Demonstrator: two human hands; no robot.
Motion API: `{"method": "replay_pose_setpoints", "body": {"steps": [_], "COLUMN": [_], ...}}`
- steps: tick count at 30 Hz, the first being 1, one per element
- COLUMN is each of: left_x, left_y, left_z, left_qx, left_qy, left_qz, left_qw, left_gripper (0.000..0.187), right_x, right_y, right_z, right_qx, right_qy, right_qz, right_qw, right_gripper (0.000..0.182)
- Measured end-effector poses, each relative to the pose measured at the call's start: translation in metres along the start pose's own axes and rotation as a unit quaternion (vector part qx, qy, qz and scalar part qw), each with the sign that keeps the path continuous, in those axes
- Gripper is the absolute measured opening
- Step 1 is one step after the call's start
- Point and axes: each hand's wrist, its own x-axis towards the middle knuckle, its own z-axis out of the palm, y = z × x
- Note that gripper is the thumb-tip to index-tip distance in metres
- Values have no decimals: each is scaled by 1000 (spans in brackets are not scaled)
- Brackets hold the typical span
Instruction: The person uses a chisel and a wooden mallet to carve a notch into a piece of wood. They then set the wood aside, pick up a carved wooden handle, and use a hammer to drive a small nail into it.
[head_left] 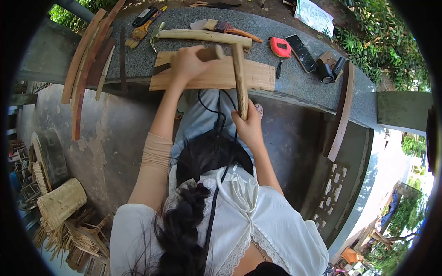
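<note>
My left hand (188,68) is closed around a chisel (209,54), whose thick wooden handle points right. Its dark flat blade shows left of the fingers, low over a light wooden board (258,76). The board lies along the near edge of the stone bench and sticks out a little past it. In my right hand (249,123) is a short wooden stick (239,78), gripped at its lower end. The stick stands nearly upright in this view, its top close to the end of the chisel handle and overlapping the board.
On the grey stone bench (184,18) lie a claw hammer (202,35), paintbrushes (221,26), a red tape measure (280,47), a phone (301,53) and a black cylindrical item (326,73). Long wood strips (87,69) rest at the left; another strip (343,110) leans at the right.
</note>
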Motion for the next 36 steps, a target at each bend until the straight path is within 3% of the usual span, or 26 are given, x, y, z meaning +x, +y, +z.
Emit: {"method": "replay_pose_setpoints", "body": {"steps": [1,3,4,5,6,7,8,9,12,14,16,19,21,23,24,25,26,28,32,33,35,36], "left_x": [2,-4,-5,-7,-10,-14,-17,-22,-41,-51,-57,-53,-49,-48,-47,-46,-43,-37,-29,-29,-31,-30], "left_y": [-24,-27,-22,-6,16,29,56,78,140,170,185,173,157,147,142,137,131,114,79,73,74,74], "left_z": [-3,-26,-36,-39,-36,-17,-7,14,78,108,127,118,113,107,103,99,95,80,58,58,48,45], "left_qx": [15,21,25,20,4,8,-39,-88,-121,-126,-154,-131,-97,-91,-86,-84,-61,-34,-17,-15,-8,-1], "left_qy": [28,63,102,102,75,53,-13,-19,-111,-123,-120,-118,-104,-105,-103,-102,-101,-99,-31,-18,-28,-31], "left_qz": [-5,-28,-50,-31,1,0,30,85,198,227,236,210,186,167,149,149,120,91,87,82,74,70], "left_qw": [999,997,993,994,997,999,999,992,966,958,952,962,972,976,980,980,986,990,996,996,997,997], "left_gripper": [33,34,35,36,38,41,43,41,22,19,18,18,20,20,20,20,21,22,24,25,28,31], "right_x": [1,7,5,9,10,10,7,3,-11,-17,-19,-29,-29,-20,-21,-29,-36,-51,-16,-7,7,4], "right_y": [-9,13,-11,14,35,32,28,30,37,40,32,9,-7,3,4,20,30,37,-6,-5,2,11], "right_z": [-3,-33,-51,-62,-76,-82,-87,-90,-105,-139,-176,-224,-225,-177,-133,-95,-92,-89,-148,-141,-111,-79], "right_qx": [-56,5,49,55,62,69,77,75,125,105,143,220,214,281,361,253,256,127,248,246,360,391], "right_qy": [-37,40,48,98,123,127,131,129,118,144,282,399,486,541,488,366,365,72,361,361,473,390], "right_qz": [47,45,156,69,45,75,104,103,167,148,127,40,-7,-87,-50,28,27,182,90,93,-8,30], "right_qw": [997,998,985,991,989,987,983,983,971,973,940,889,848,788,793,895,895,972,894,894,804,833], "right_gripper": [22,23,23,22,18,17,19,19,26,30,33,38,41,39,38,35,35,29,36,36,36,36]}}
